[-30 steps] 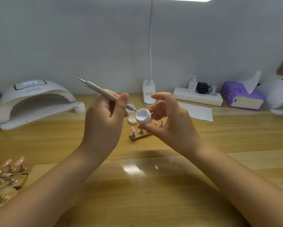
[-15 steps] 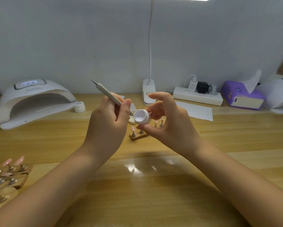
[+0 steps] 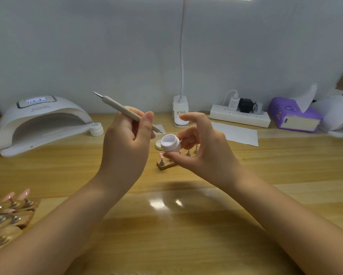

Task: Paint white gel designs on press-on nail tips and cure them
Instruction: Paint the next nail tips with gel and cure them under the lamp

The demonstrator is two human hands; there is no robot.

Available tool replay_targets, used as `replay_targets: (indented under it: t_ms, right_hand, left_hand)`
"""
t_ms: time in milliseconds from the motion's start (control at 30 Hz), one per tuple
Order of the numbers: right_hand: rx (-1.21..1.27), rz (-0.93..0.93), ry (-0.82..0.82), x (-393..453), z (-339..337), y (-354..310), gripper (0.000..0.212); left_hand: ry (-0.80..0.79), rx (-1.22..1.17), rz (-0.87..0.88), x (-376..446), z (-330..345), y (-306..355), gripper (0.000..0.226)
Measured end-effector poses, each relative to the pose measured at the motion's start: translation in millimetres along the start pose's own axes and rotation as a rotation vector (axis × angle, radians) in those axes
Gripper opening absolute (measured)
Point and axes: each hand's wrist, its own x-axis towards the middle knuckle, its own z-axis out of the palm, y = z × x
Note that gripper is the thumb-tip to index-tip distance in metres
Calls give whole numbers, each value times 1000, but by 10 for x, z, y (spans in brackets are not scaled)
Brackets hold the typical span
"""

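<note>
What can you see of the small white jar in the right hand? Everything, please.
The small white jar is a round, plastic-looking pot, lid off, with white gel filling its mouth. The right hand holds it above the desk, thumb below and fingers behind, its mouth tilted toward the camera and left. The pen tool in the left hand has its lower tip at the jar's rim; contact is unclear.

A glossy wooden counter (image 3: 186,225) is seen; the lamp (image 3: 41,124) and gel pot (image 3: 169,143) look smooth white plastic, the pen (image 3: 127,113) matt with metal tips.
</note>
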Motion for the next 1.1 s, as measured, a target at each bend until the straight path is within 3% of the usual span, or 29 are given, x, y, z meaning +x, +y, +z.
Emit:
replay_targets:
  t_ms: [367,500,667,867,1100]
  right_hand:
    - [16,27,-34,-12,30,53,77]
    - [-28,46,11,8,-31,104,74]
    - [-113,251,124,79,-230,428,71]
    - [-170,579,152,-12,-358,957,72]
    - [-195,680,79,-67,-326,1104,71]
  left_hand:
    - [54,-141,-49,49,-47,75,18]
    - [89,-237,-173,64,-23,26,25]
    - [113,-374,-384,100,-10,-64,29]
    - [103,-444,-460,111,-8,-110,27]
    - [60,-536,-553,111,-19,-87,29]
